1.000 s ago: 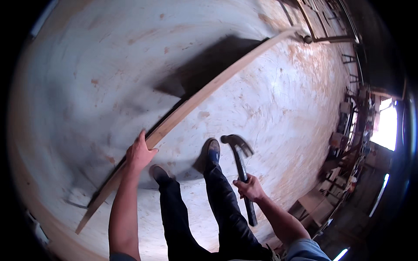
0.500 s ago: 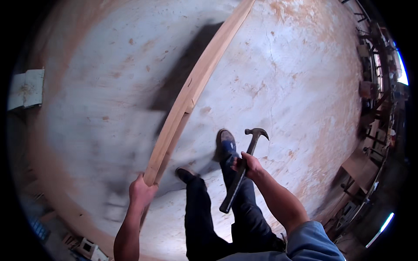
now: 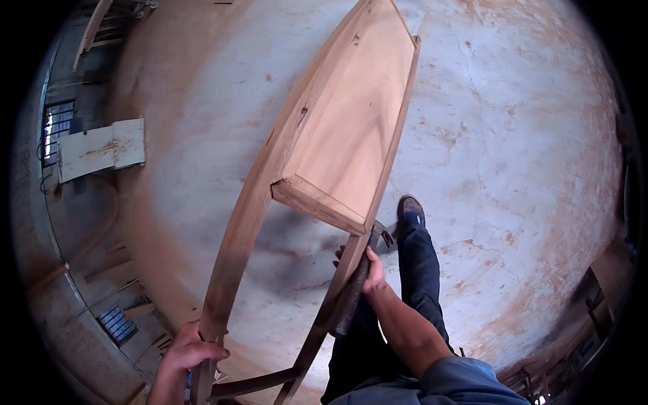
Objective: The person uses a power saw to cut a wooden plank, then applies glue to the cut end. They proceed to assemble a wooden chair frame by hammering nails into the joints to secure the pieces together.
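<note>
A long wooden furniture frame (image 3: pixel 236 250) with a pale inset panel (image 3: pixel 358 121) slants up and away before me. Two legs run back toward me from the panel's crosspiece (image 3: pixel 320 204), joined near my body by a thin curved rail (image 3: pixel 253 386). My left hand (image 3: pixel 185 347) is closed round the left leg near its near end. With my right hand (image 3: pixel 374 273) I grip a claw hammer (image 3: pixel 349 307) against the right leg, just below the crosspiece; some fingers reach behind that leg. The hammer's head is partly hidden by the wood.
Under the frame lies a pale floor (image 3: pixel 513 169) with brown stains, my shoe (image 3: pixel 410 209) on it. A white box-like object (image 3: pixel 101 148) stands at the left, near a barred window (image 3: pixel 59 125). A brown board (image 3: pixel 614 270) and dark clutter line the right edge.
The frame has turned from edge-on to showing its panel face and both legs. My right hand, holding the hammer, has moved from free air to the right leg.
</note>
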A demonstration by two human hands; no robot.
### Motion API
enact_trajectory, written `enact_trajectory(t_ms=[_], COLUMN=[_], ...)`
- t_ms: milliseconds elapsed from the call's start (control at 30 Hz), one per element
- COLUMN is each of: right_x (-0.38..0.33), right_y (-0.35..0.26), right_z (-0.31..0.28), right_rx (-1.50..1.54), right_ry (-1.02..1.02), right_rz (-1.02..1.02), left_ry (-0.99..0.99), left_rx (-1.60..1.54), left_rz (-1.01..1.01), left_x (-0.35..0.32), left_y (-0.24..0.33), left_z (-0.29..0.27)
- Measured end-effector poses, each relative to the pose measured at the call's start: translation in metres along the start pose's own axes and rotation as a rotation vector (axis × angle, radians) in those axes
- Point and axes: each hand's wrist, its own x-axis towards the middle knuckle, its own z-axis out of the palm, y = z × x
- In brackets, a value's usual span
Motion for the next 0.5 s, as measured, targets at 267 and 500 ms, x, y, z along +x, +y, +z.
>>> enact_trajectory(t_ms=[267,500], right_x=[-0.037,-0.094], right_y=[-0.02,-0.043], right_z=[0.017,0.022], right_rx=[-0.056,-0.129], right_ry=[0.116,0.158], right_rz=[-0.099,-0.234], left_ry=[-0.008,-0.077], left_rx=[-0.101,-0.239], left_rz=[0.052,0.018], left_x=[0.022,0.049], left_y=[-0.025,-0.072], left_z=[0.003,0.013])
